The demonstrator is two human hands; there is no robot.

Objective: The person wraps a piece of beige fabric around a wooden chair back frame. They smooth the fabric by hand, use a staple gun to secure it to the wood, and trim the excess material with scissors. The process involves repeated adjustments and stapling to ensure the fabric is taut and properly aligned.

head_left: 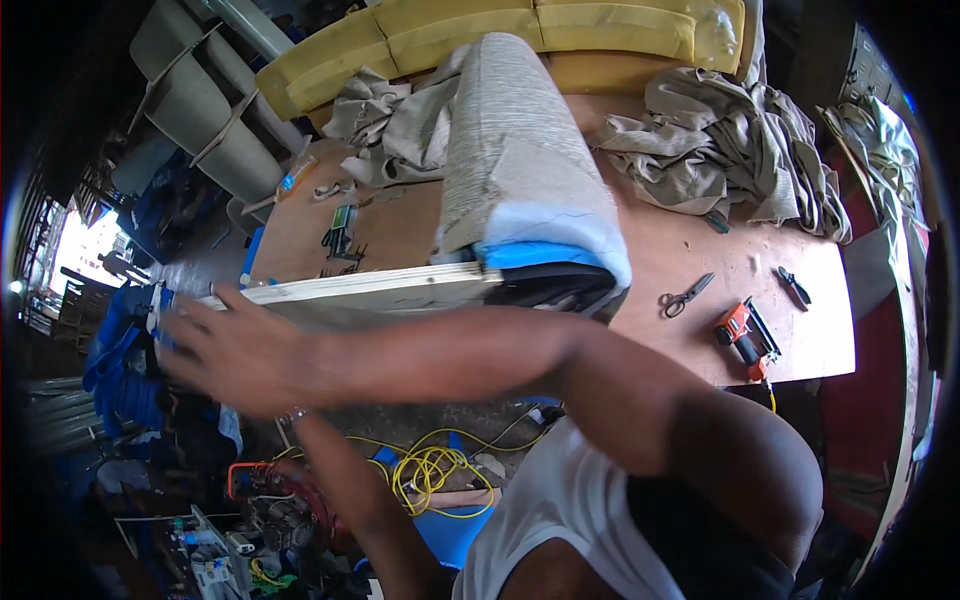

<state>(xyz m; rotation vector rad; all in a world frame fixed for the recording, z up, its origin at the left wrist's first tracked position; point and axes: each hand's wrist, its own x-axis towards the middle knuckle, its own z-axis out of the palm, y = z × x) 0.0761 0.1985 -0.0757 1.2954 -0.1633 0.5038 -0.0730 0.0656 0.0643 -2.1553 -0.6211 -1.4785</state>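
1. One surface (665,245), reddish-brown, fills the middle; its near-left part is hidden behind the board and the right arm.
2. One yellow padded seat (460,28) lies along the far edge, at least three sections showing, its top cut off.
3. One grey-covered padded panel (520,120) lies lengthwise across the middle of the surface, with white wadding (555,217) and a blue layer (545,253) showing at its near end; the dark interior there is hard to make out.
4. Two heaps of grey fabric, a left heap (372,108) and a larger right heap (715,140), flank the panel; folds prevent counting pieces.
5. One pale board (400,294) runs left from the panel's near end.
6. Two hands: the right hand (240,345), blurred, has its fingers spread across the board's left end; contact is unclear. The left hand is hidden behind it, so I cannot tell its grip.
7. One tangled yellow hose (437,472) lies below, partly covered by the left forearm (350,490).
8. One orange-and-black fastening gun (745,342).
9. One pair of scissors (686,296), beside the gun.
10. One pair of pliers (793,288).
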